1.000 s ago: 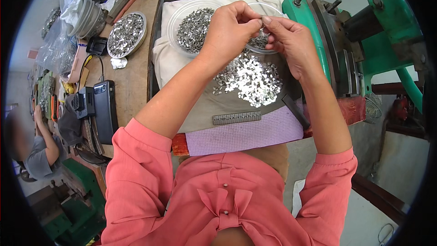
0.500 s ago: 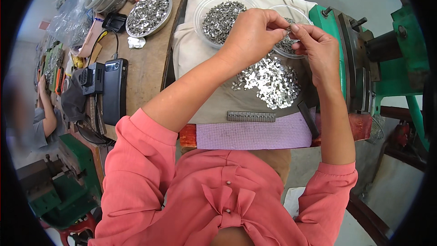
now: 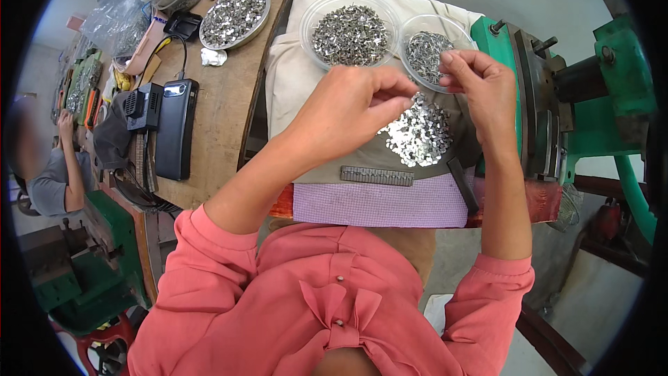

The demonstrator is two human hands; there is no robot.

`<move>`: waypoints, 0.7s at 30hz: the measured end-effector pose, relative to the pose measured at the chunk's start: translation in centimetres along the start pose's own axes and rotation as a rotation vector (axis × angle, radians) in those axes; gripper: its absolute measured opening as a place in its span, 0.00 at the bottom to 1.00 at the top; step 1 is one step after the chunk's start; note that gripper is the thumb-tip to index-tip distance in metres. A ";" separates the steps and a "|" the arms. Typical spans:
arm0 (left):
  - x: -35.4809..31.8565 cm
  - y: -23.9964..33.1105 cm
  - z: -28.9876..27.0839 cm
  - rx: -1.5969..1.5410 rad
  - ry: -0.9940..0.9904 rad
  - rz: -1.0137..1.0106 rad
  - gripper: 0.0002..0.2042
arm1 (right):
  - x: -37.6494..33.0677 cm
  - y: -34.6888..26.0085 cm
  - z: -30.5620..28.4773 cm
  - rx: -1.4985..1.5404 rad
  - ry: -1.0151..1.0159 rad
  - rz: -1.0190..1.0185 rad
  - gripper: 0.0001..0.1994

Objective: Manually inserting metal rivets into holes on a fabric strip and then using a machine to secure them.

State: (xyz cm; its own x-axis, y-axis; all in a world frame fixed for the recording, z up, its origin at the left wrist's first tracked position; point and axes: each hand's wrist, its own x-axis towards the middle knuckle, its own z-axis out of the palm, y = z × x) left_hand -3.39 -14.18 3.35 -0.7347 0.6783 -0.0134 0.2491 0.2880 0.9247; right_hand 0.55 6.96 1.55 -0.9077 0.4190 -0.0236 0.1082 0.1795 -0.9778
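Observation:
My left hand (image 3: 363, 103) hovers at the upper left of a pile of small shiny flat metal pieces (image 3: 426, 137). Its thumb and forefinger are bent toward each other; anything between them is too small to make out. My right hand (image 3: 487, 90) is raised by the near right rim of a clear bowl of small metal pins (image 3: 426, 54). Its fingers are curled in a pinch, and what they hold is hidden. Left of that bowl stands a larger clear tub of small metal parts (image 3: 349, 35).
A ridged metal bar (image 3: 376, 175) and a dark flat bar (image 3: 463, 184) lie near a purple mat (image 3: 379, 202). A green press (image 3: 543, 97) stands at right. On the left table are a bowl of metal pieces (image 3: 234, 18) and a black power bank (image 3: 176, 129). Another person (image 3: 59, 174) sits far left.
My hands have come apart. The left moved down toward the shiny pile, uncovering the larger tub; the right stayed near the smaller bowl. The view has shifted slightly.

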 end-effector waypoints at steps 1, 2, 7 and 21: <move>-0.7 -0.1 -0.1 -0.032 -0.009 0.015 0.10 | -0.6 -0.1 0.1 0.054 -0.018 0.006 0.09; -1.5 -0.4 -0.1 -0.064 -0.018 0.029 0.10 | -1.2 -0.1 0.1 0.050 -0.025 0.007 0.09; -6.0 -2.4 0.3 0.090 0.073 0.061 0.09 | -4.9 0.0 1.0 -0.038 -0.200 0.058 0.07; -9.5 -6.0 1.8 0.387 0.115 0.196 0.16 | -8.7 1.6 4.3 -0.948 -0.401 -0.712 0.04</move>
State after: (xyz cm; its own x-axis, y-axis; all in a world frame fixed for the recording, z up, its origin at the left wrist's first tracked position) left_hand 3.25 -21.15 -2.79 -0.7101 0.6719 0.2105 0.5922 0.4081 0.6948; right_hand 6.89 -0.26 -0.72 -0.9257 -0.3048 0.2239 -0.3593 0.8936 -0.2690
